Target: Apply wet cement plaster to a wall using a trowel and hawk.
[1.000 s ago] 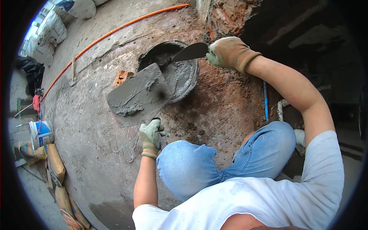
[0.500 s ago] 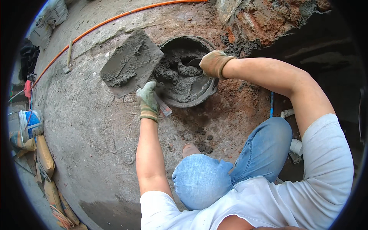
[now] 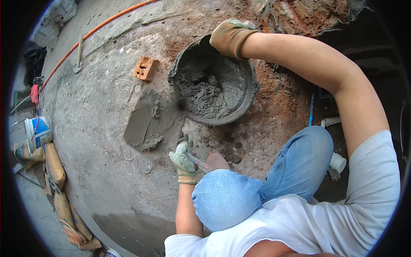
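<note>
My left hand [image 3: 183,160], in a pale work glove with a tan cuff, is closed around the handle [image 3: 199,162] of a mortar hawk. Its flat plate [image 3: 147,124] carries smeared grey mortar, slightly blurred, left of the round black tub [image 3: 249,105]. Wet mortar [image 3: 203,96] fills the tub's lower part. Over the tub's far rim is my gloved right hand [image 3: 233,37], closed in a fist. It grips a trowel, seen under it in the earlier frame; the blade now hardly stands out from the dark inside of the tub.
A broken orange brick [image 3: 145,68] lies beyond the hawk. An orange hose [image 3: 100,33] crosses the floor near a hammer-like tool [image 3: 78,55]. Paper sacks [image 3: 55,167] and a blue-white bucket [image 3: 38,132] line the left side. Rubble [image 3: 299,17] borders a dark pit at the right.
My left hand and the hawk have come down towards my knee, uncovering the brick. My right hand has risen from the tub's right side to its far rim.
</note>
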Action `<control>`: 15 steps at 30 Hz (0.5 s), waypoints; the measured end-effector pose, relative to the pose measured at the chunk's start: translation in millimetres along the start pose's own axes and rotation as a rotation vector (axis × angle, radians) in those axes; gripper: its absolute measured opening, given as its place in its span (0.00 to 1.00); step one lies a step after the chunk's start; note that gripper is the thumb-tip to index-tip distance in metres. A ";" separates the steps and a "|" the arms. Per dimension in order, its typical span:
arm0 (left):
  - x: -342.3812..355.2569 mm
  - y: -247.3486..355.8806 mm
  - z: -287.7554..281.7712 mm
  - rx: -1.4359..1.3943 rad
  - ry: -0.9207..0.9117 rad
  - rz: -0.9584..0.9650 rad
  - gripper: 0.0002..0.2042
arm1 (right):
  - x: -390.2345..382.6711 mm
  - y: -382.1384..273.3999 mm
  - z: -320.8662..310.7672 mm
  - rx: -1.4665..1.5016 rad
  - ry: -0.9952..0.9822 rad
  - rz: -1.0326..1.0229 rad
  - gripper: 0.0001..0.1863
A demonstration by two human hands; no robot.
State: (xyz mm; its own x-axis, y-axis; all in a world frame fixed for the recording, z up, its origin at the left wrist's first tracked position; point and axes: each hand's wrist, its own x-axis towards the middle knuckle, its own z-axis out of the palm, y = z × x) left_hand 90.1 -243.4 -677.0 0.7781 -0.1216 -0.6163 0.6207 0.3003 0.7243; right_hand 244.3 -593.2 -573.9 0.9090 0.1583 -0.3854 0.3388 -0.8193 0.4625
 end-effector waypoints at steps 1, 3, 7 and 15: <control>-1.4 -4.8 -6.3 -0.008 0.127 0.071 0.16 | 4.3 -6.1 4.3 -0.187 -0.049 -0.021 0.07; 7.5 -21.9 -48.3 -0.071 0.276 0.068 0.15 | 8.4 -35.5 28.2 -0.102 -0.075 -0.032 0.03; 16.4 -30.4 -118.6 0.065 0.409 -0.136 0.16 | -66.6 -93.8 12.0 0.261 0.031 -0.209 0.13; 98.1 128.1 90.9 1.532 -0.119 0.394 0.30 | -123.6 -91.4 18.8 0.304 -0.319 -0.155 0.11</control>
State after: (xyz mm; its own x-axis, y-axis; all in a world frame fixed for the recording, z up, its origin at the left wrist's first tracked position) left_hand 254.8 -302.8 -616.6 0.8641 -0.3624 -0.3492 -0.1646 -0.8592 0.4844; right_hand 96.4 -548.2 -583.6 0.7168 0.1535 -0.6801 0.3355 -0.9310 0.1435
